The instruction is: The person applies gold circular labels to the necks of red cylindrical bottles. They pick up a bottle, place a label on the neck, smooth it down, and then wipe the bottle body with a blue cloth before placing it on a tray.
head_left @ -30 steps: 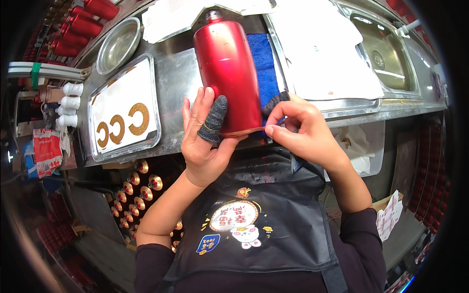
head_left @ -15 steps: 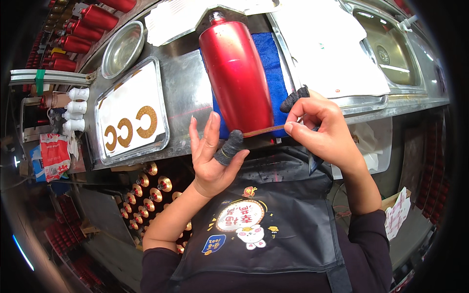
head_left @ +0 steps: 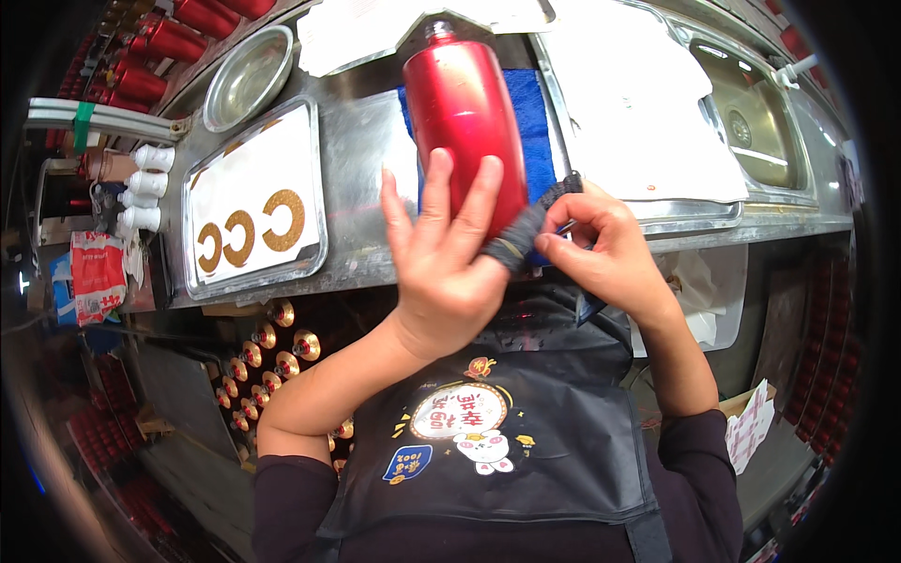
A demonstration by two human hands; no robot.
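I see the bottle [head_left: 460, 103] lying neck away; left hand [head_left: 452, 277] nearer, spread over its near end. Right hand [head_left: 603, 249] curled just right; whether pinching, I can't tell

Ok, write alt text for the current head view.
A person's left hand spreads over a red bottle on a blue cloth, the right hand curled beside the bottle's near end. On the left, a metal tray bears gold C-shaped pieces on a white sheet.

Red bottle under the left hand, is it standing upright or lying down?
Lying down, it appears: the red bottle shows its long flank, with its neck at the far end and blue towel visible along both sides.
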